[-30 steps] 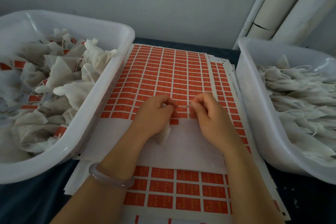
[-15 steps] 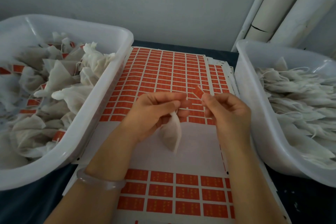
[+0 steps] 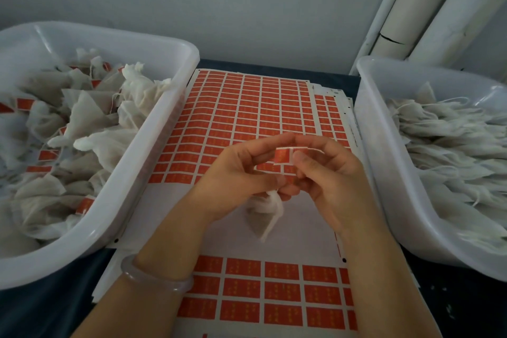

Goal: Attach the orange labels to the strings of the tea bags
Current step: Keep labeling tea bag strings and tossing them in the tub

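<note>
My right hand (image 3: 329, 181) pinches an orange label (image 3: 284, 156) while my left hand (image 3: 241, 175) holds a tea bag (image 3: 264, 211) just below it.

My right thumb and forefinger are closed on the label's 3 o'clock edge. My left forefinger tip touches its top, and my left thumb and lower fingers curl round the bag's gathered neck. The label is small and orange with a white border, face toward me, top edge running 9 to 3 o'clock, over the label sheet (image 3: 247, 118). The bag is white mesh, long axis 12 to 6 o'clock, tip pointing to 6. I cannot make out the string. At 9 o'clock the left tub (image 3: 175, 68) holds labelled bags. At 3 o'clock the right tub (image 3: 369, 118) holds plain ones.
</note>
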